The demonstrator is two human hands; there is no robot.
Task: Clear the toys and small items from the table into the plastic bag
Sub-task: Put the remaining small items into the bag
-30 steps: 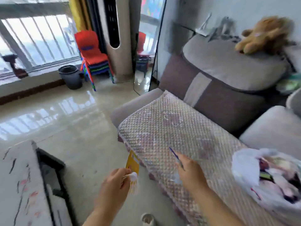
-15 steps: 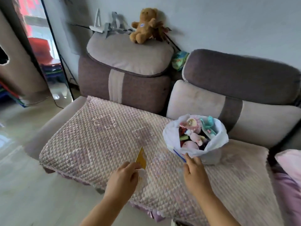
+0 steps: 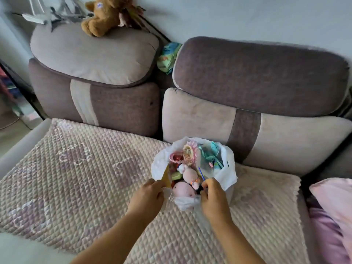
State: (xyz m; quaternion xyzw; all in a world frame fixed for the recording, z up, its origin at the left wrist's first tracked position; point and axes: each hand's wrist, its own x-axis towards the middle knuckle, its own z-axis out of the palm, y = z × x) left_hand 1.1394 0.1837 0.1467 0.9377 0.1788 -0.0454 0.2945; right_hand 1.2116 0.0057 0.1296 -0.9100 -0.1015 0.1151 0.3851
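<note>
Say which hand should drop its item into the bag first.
Left, probably: the left hand holds the yellow card already tipped inside the plastic bag rim. The right hand pinches a thin blue stick above the toys.

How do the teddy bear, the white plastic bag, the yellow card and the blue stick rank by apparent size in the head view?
1. Plastic bag
2. Teddy bear, though it sits farther away, so its true size is uncertain
3. Yellow card
4. Blue stick

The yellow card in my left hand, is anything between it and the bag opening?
Nothing visible blocks it. The flat yellow card is already at the left rim of the open white plastic bag, with toys filling the inside below.
</note>
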